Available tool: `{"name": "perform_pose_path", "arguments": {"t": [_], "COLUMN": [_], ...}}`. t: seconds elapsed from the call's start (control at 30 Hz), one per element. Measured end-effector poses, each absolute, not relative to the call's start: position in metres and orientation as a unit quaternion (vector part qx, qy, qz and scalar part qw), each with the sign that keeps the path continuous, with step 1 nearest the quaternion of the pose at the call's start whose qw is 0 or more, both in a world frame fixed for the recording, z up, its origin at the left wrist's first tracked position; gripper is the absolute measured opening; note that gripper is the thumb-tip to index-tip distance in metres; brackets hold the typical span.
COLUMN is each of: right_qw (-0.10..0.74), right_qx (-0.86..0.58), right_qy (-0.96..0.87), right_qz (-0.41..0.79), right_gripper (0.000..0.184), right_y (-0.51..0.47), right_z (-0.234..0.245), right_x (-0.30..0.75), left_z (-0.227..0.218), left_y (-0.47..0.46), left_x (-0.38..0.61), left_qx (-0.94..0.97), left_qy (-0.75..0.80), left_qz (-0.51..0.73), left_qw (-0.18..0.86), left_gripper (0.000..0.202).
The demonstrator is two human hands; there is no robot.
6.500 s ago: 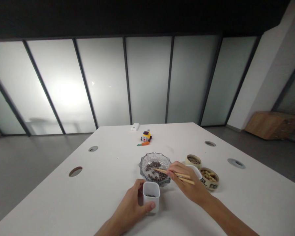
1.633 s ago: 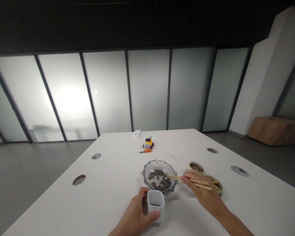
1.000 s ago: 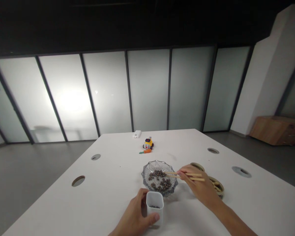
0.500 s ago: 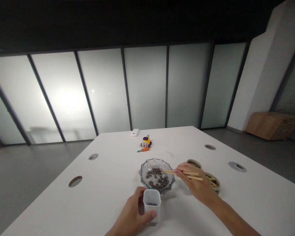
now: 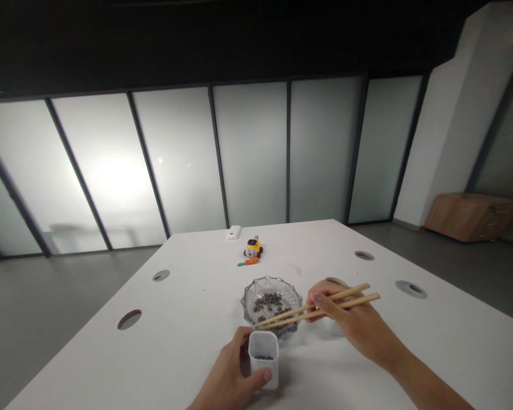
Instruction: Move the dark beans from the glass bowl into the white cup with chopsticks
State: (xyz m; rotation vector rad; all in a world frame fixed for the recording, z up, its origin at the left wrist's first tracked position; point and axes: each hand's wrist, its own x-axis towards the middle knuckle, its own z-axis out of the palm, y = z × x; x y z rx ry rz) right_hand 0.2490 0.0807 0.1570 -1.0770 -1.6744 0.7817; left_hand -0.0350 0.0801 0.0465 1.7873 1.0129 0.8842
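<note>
My left hand (image 5: 231,378) is wrapped around a small white plastic cup (image 5: 263,360) standing on the white table (image 5: 188,319); a few dark beans lie in its bottom. My right hand (image 5: 350,327) grips a pair of wooden chopsticks (image 5: 316,307). Their tips point left and down, just above the cup's far rim, over the near edge of a clear glass bowl (image 5: 271,299) filled with several dark beans. Whether a bean sits between the tips, I cannot make out.
A small round container (image 5: 336,282) peeks out behind my right hand. Farther back lie a yellow toy car (image 5: 252,248), a toy carrot (image 5: 248,262) and a white box (image 5: 233,232). Round cable holes (image 5: 129,319) dot the table. A wooden cabinet (image 5: 474,216) stands at right.
My right hand has swung the chopsticks from the middle of the glass bowl toward the white cup, tips now lowered at the cup's rim. The left hand keeps its hold on the cup.
</note>
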Motion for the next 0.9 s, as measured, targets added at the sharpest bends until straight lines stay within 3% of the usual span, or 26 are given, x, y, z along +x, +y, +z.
{"name": "perform_pose_path", "arguments": {"t": [0.17, 0.37, 0.9], "right_qw": [0.444, 0.392, 0.432], "right_qx": [-0.464, -0.455, -0.443], "right_qy": [-0.749, -0.780, -0.766], "right_qz": [0.163, 0.176, 0.172], "right_gripper": [0.041, 0.035, 0.041], "right_y": [0.087, 0.093, 0.094], "right_z": [0.150, 0.136, 0.127], "right_x": [0.250, 0.247, 0.247], "left_z": [0.044, 0.043, 0.045], "left_y": [0.081, 0.083, 0.081], "left_x": [-0.036, -0.035, -0.035], "left_qx": [0.721, 0.719, 0.710], "left_qy": [0.393, 0.403, 0.411], "left_qz": [0.359, 0.358, 0.358], "left_qw": [0.444, 0.439, 0.447], "left_gripper": [0.051, 0.049, 0.050]}}
